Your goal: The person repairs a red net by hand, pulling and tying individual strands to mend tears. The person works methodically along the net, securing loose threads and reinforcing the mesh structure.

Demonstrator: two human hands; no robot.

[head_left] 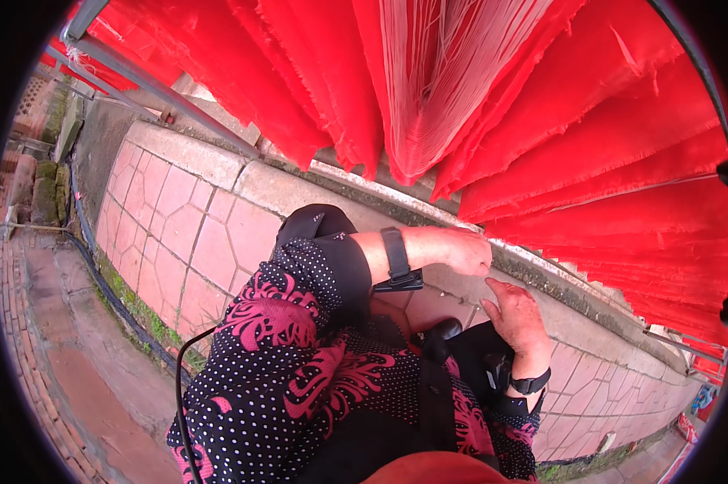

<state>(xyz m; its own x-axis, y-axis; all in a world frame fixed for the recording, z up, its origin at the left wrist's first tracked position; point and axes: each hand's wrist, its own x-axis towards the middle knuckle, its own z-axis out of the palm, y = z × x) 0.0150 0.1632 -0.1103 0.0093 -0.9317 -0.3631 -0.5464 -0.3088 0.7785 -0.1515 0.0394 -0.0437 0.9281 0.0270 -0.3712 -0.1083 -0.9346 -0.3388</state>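
My left hand (468, 254) reaches across in front of me, its back toward me and its fingers curled in. Whatever it may hold is hidden. Just below and to the right is my right hand (517, 316), its thumb apart from the forefinger and nothing visible between them. The right fingertips come very close to the left hand; whether they touch I cannot tell. Beyond both hands hang folds of red cloth (541, 129) with frayed edges. A bundle of loose white threads (428, 89) hangs among the folds.
Grey metal rails (166, 97) stand at the upper left by the cloth. A concrete kerb (279, 189) runs below it, beside pink paving (186, 218). A black hose (126, 319) and mossy bricks (49, 189) lie to the left. My black shoe (443, 329) shows below the hands.
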